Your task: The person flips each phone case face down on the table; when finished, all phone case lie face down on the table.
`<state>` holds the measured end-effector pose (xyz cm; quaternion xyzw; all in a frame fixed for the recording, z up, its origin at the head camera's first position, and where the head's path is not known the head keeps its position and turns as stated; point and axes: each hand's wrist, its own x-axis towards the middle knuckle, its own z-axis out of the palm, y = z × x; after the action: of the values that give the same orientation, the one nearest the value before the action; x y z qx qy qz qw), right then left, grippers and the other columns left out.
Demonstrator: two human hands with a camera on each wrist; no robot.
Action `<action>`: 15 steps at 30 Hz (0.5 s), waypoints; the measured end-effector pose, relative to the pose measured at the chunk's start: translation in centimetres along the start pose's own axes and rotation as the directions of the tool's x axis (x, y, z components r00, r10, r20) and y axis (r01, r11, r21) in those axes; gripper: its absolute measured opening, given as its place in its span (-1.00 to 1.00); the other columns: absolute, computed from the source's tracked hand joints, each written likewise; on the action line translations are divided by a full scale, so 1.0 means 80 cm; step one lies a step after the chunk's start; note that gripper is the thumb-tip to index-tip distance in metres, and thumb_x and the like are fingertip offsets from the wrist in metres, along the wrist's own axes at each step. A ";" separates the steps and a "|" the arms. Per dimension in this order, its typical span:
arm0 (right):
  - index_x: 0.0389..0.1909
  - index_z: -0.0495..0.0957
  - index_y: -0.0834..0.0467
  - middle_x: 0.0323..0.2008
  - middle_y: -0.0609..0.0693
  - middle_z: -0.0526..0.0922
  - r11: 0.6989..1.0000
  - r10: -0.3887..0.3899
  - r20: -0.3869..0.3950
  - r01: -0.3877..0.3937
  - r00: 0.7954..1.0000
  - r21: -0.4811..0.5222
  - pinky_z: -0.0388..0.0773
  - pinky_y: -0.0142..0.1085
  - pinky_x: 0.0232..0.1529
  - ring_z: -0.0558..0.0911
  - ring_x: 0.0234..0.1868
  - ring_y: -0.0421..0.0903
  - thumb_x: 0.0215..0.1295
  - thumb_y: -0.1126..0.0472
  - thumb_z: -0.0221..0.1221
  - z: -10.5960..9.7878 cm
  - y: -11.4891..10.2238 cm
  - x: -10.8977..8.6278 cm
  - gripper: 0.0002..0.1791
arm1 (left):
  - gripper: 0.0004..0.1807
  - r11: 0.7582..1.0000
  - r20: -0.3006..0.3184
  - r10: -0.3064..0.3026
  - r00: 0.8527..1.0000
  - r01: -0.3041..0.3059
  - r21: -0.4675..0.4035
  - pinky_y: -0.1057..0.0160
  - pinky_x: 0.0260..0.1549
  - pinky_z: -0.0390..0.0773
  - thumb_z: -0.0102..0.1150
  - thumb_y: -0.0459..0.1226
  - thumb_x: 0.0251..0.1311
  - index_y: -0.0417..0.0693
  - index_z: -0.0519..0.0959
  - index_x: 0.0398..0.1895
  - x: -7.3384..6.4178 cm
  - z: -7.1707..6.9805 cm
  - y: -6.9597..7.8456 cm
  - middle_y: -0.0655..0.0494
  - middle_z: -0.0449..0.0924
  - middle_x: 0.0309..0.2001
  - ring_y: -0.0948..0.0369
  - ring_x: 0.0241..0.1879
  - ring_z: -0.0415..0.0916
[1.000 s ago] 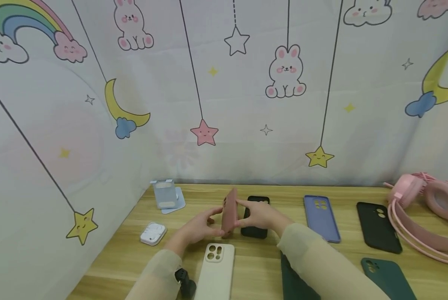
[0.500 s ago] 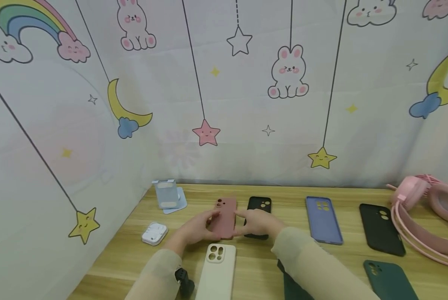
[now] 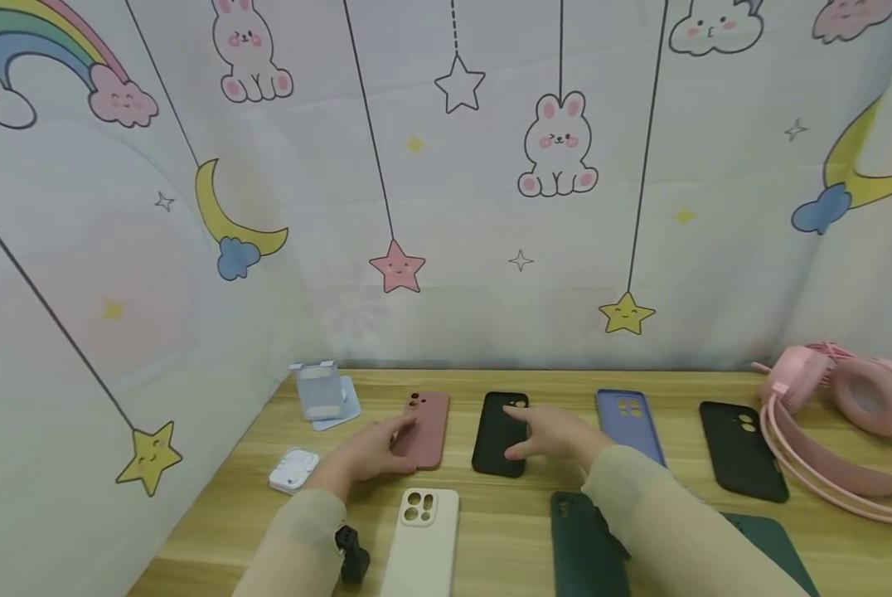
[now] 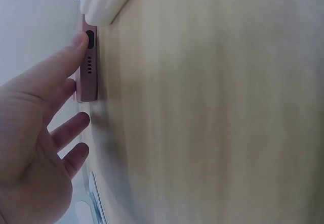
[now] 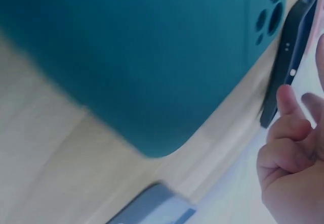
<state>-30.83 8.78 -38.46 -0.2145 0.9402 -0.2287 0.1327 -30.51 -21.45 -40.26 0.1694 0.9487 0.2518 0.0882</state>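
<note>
A pink phone case (image 3: 429, 431) lies flat on the wooden table, camera holes at the far end. At its left edge is my left hand (image 3: 367, 452). In the left wrist view, that hand's thumb touches the end of the pink case (image 4: 89, 75) beside the port slot, while the other fingers spread loosely. My right hand (image 3: 554, 435) hovers with fingers apart over the right side of a black phone case (image 3: 494, 439), holding nothing. The right wrist view has its index fingertip right at the black case's edge (image 5: 286, 62). A cream phone case (image 3: 422, 551) lies nearer me.
Dark green phone cases (image 3: 584, 547) lie partly under my right sleeve. Further right are a lavender case (image 3: 632, 423), another black case (image 3: 740, 456) and pink headphones (image 3: 804, 385). Boxed earphones (image 3: 294, 469) and a pale blue stand (image 3: 321, 394) sit at the left, before the printed cloth (image 3: 476, 315).
The pink case has gone from upright on edge between both hands to flat on the table, then slightly left. My right hand has let go of it and moved right, over the black case.
</note>
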 end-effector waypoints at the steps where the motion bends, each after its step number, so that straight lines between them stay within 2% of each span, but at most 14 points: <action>1: 0.41 0.16 0.11 -0.28 0.01 0.63 1.000 -0.006 0.002 0.006 1.000 0.011 0.46 -0.11 -0.07 0.59 -0.25 -0.09 0.11 -0.03 0.30 -0.001 0.003 -0.002 -0.13 | -0.16 1.000 0.003 -0.011 1.000 0.011 0.009 -0.08 0.19 0.20 0.41 -0.13 -0.02 -0.01 0.26 0.37 0.001 0.000 0.001 -0.08 0.31 0.29 -0.15 0.28 0.16; 3: 0.42 0.14 0.13 -0.49 -0.11 0.56 0.999 -0.019 0.003 0.019 1.000 0.027 0.46 -0.18 -0.21 0.50 -0.46 -0.19 0.11 0.00 0.31 -0.002 0.007 -0.005 -0.12 | -0.14 0.999 0.010 -0.025 1.000 0.024 0.025 -0.12 0.22 0.13 0.41 -0.10 -0.02 0.02 0.25 0.38 0.002 -0.001 0.002 -0.05 0.29 0.31 -0.22 0.31 0.07; 8: 0.42 0.12 0.12 -0.56 -0.12 0.50 0.998 -0.045 -0.023 0.046 0.999 0.046 0.37 -0.25 -0.37 0.41 -0.59 -0.20 0.11 0.04 0.31 0.001 0.016 -0.009 -0.11 | -0.13 0.999 0.018 -0.027 0.999 0.027 0.022 -0.17 0.25 0.00 0.41 -0.13 -0.02 0.02 0.24 0.39 0.002 -0.003 0.005 -0.05 0.26 0.32 -0.26 0.34 -0.05; 10: 0.42 0.13 0.11 -0.54 -0.07 0.50 0.998 -0.046 -0.033 0.048 0.998 0.046 0.37 -0.23 -0.38 0.42 -0.58 -0.15 0.10 0.03 0.32 0.001 0.019 -0.010 -0.11 | -0.13 0.999 0.016 -0.031 0.999 0.030 0.025 -0.17 0.25 0.02 0.42 -0.13 -0.03 0.02 0.24 0.39 0.002 -0.003 0.006 -0.04 0.27 0.32 -0.27 0.34 -0.05; 14: 0.41 0.17 0.07 -0.21 0.05 0.60 0.998 -0.048 -0.060 0.050 0.997 0.036 0.46 -0.11 -0.16 0.56 -0.23 -0.04 0.08 0.00 0.33 0.003 0.022 -0.012 -0.13 | -0.10 0.999 0.005 -0.031 0.999 0.031 0.021 -0.15 0.22 0.11 0.42 -0.06 -0.05 0.04 0.24 0.39 0.003 -0.005 0.009 -0.02 0.27 0.32 -0.24 0.33 -0.01; 15: 0.41 0.18 0.06 -0.19 0.07 0.59 0.998 -0.049 -0.061 0.052 0.997 0.041 0.45 -0.10 -0.15 0.55 -0.20 -0.02 0.08 0.01 0.33 0.003 0.023 -0.012 -0.13 | -0.09 1.000 0.005 -0.027 1.000 0.027 0.015 -0.15 0.22 0.10 0.42 -0.02 -0.06 0.05 0.23 0.40 0.004 -0.005 0.011 -0.02 0.27 0.33 -0.23 0.33 -0.02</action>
<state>-30.48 10.60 -39.43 -0.2285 0.9330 -0.2582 0.1032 -30.63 -20.79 -39.49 0.1578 0.9527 0.2428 0.0928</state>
